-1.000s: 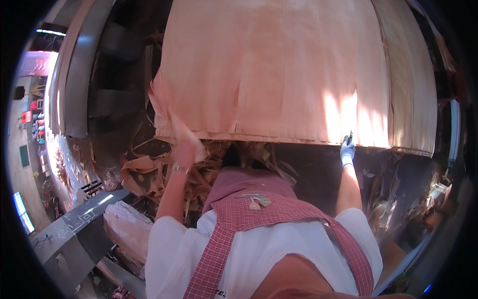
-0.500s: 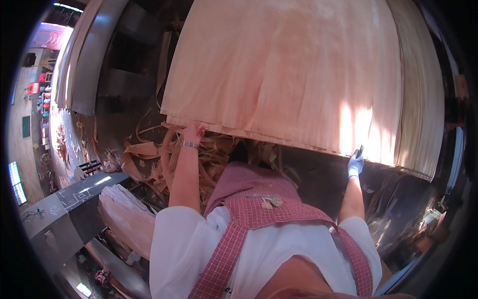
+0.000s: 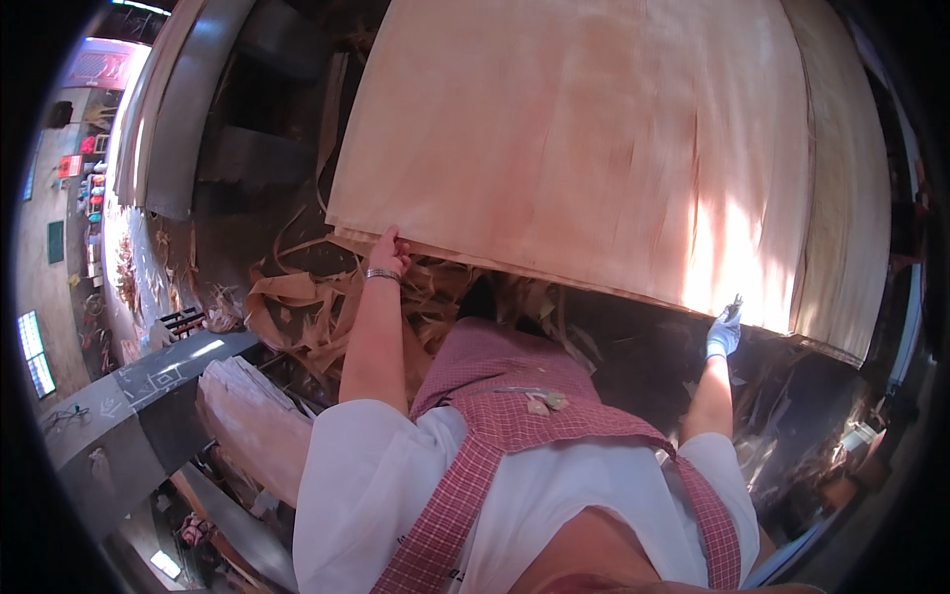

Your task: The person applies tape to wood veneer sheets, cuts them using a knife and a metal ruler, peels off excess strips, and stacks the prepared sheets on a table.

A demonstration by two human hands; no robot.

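Note:
A broad stack of thin, pale pinkish wood veneer sheets [image 3: 554,148] spreads out in front of me. My left hand [image 3: 389,254], bare with a metal watch band at the wrist, pinches the near edge by its left corner, one finger lying on top. At the near right edge is my right hand [image 3: 723,334] in a white-blue glove, its fingers closed at the veneer's rim. Something dark shows at the fingertips there; whether it is the glove's tips or a small tool I cannot make out. The undersides of both grips are hidden.
Curled veneer scraps [image 3: 307,307] lie heaped on the floor below the left corner. More veneer [image 3: 851,198] extends along the right side. A grey metal beam [image 3: 148,381] and another pile of sheets [image 3: 252,426] stand at my lower left.
Both hands have shifted slightly to the right in view, the right one also a little lower. My left forefinger now rests over the sheet's edge. The grain pattern on top looks slightly different.

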